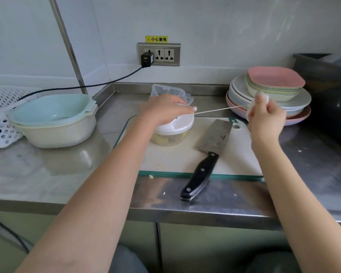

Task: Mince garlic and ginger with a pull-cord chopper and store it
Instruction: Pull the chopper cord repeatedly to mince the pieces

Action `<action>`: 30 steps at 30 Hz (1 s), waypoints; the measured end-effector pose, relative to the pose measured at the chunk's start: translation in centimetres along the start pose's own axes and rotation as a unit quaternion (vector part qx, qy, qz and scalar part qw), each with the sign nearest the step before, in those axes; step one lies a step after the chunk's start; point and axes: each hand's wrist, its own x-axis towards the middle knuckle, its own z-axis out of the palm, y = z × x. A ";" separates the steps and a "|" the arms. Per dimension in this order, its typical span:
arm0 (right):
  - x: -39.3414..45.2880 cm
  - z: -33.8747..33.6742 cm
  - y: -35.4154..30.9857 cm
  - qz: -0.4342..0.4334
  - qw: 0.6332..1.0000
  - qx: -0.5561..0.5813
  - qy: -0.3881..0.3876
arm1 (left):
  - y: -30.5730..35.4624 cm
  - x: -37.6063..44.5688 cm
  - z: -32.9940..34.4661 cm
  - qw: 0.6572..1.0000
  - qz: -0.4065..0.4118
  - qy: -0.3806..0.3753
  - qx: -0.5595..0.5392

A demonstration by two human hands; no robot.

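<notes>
Two grips share the work. Right hand [265, 113] clenches round the small white pull handle [261, 95], fingers curled tight and thumb uppermost, with the thin pale cord [215, 110] drawn taut and nearly level back to the chopper. Left hand [165, 110] lies flat on the white domed lid [177, 125], fingers extended and pressing down, not curled round anything.

Beneath the lid sits the clear round plastic chopper bowl [168, 139], holding pale yellowish pieces, presumably garlic and ginger; how finely they are cut cannot be told. The chopper stands at the far left of the white plastic cutting board with green edging [185, 160], on the stainless steel worktop [67, 170].

Handling, as judged: the chopper looks light and smooth-walled, so it is liable to skid or tip toward the pull unless the lid is held down from above; the broad lid top is the sound place to bear on it. The cord is slack-prone and thin, so the handle, not the cord, is the part to hold.

A steel cleaver with a black riveted handle [200, 174] lies just beside the chopper, its handle overhanging the board's near edge. Behind the chopper stands a clear plastic storage container [165, 90], likely the destination. Stacked pastel plates [274, 89] rise at right, nested pale basins [53, 119] at left.
</notes>
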 end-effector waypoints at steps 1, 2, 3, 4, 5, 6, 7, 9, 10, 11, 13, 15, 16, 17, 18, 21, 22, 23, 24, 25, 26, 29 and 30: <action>-0.4 0.3 0.1 -0.009 1.000 -0.003 -0.005 | 0.0 0.0 0.1 1.000 0.001 0.000 0.002; -1.1 1.0 0.1 -0.038 0.997 -0.024 -0.061 | 0.1 0.0 0.2 1.000 0.002 0.001 0.004; -2.4 1.9 -0.2 -0.060 0.983 -0.045 -0.167 | 0.2 -0.1 0.2 1.000 0.004 0.005 0.006; -3.8 2.7 -0.5 -0.073 0.955 -0.050 -0.284 | 0.2 -0.1 0.2 1.000 0.005 0.008 0.005; -4.6 3.2 -0.7 -0.084 0.928 -0.053 -0.359 | 0.2 -0.1 0.2 1.000 0.006 0.010 0.002; -4.7 3.4 -1.0 -0.096 0.923 -0.066 -0.367 | 0.2 0.0 0.2 1.000 0.008 0.007 -0.002; -4.1 3.3 -1.0 -0.102 0.938 -0.073 -0.322 | 0.1 0.0 0.1 1.000 0.008 0.002 -0.004; -2.8 2.7 -1.0 -0.084 0.974 -0.074 -0.199 | 0.0 0.0 0.1 1.000 0.006 -0.004 -0.004; -2.4 2.4 -0.8 -0.073 0.984 -0.068 -0.146 | 0.0 0.0 0.1 1.000 0.006 -0.004 -0.004; -2.1 2.2 -0.5 -0.063 0.991 -0.058 -0.101 | -0.1 0.1 0.1 1.000 0.007 -0.004 -0.005; -1.6 2.0 -0.1 -0.041 0.998 -0.033 -0.029 | -0.2 0.1 0.1 1.000 0.005 -0.003 -0.008; -1.1 1.6 -0.2 -0.021 0.999 -0.003 0.031 | -0.1 0.0 0.2 1.000 0.004 -0.002 0.001; -1.1 1.6 -0.3 -0.022 0.999 0.010 0.045 | -0.1 0.0 0.2 1.000 0.005 0.000 0.008; -1.2 1.8 -0.3 -0.036 0.999 0.010 0.030 | -0.1 0.2 0.3 1.000 0.005 0.003 0.013; -1.7 2.3 -0.4 -0.064 0.998 -0.003 -0.025 | 0.0 0.2 0.3 1.000 0.004 0.005 0.017; -4.2 3.9 -0.4 -0.105 0.946 -0.067 -0.299 | -0.1 0.1 0.3 1.000 0.005 0.015 0.023; -4.0 3.9 -0.3 -0.107 0.943 -0.087 -0.302 | -0.1 0.1 0.2 1.000 0.004 0.013 0.022; -3.4 3.5 -0.2 -0.102 0.955 -0.093 -0.263 | -0.2 0.0 0.2 1.000 0.002 0.009 0.017; -2.4 2.9 0.0 -0.084 0.972 -0.085 -0.203 | -0.3 0.0 0.1 1.000 0.000 0.007 0.011; -1.4 2.2 0.2 -0.063 0.986 -0.071 -0.137 | -0.3 0.1 0.1 1.000 0.002 0.005 0.008; -0.7 1.5 0.3 -0.043 0.994 -0.059 -0.085 | -0.4 0.2 0.1 1.000 0.004 0.006 0.007; -1.1 1.7 0.4 -0.047 0.994 -0.083 -0.048 | -0.4 0.3 0.3 1.000 0.004 0.013 0.013; -1.9 2.1 0.0 -0.061 0.988 -0.089 -0.106 | -0.3 0.3 0.3 1.000 0.003 0.015 0.021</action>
